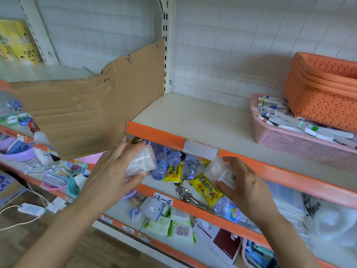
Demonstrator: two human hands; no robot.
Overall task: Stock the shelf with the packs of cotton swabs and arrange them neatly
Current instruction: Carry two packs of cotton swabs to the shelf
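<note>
My left hand [114,171] grips a clear pack of cotton swabs [142,161], held just below the orange front edge of the cream shelf [193,120]. My right hand [245,182] holds a second clear pack of cotton swabs [220,171] with a white label, also just under that edge. Both packs are in front of the shelf below, not resting on anything. The bare left part of the cream shelf lies above and behind both hands.
A brown cardboard divider [87,105] stands at the shelf's left end. A pink basket of tubes [289,140] and stacked orange baskets [324,89] fill its right side. The lower shelves hold water bottles [173,161], yellow snack packs [204,188], spoons and wipes.
</note>
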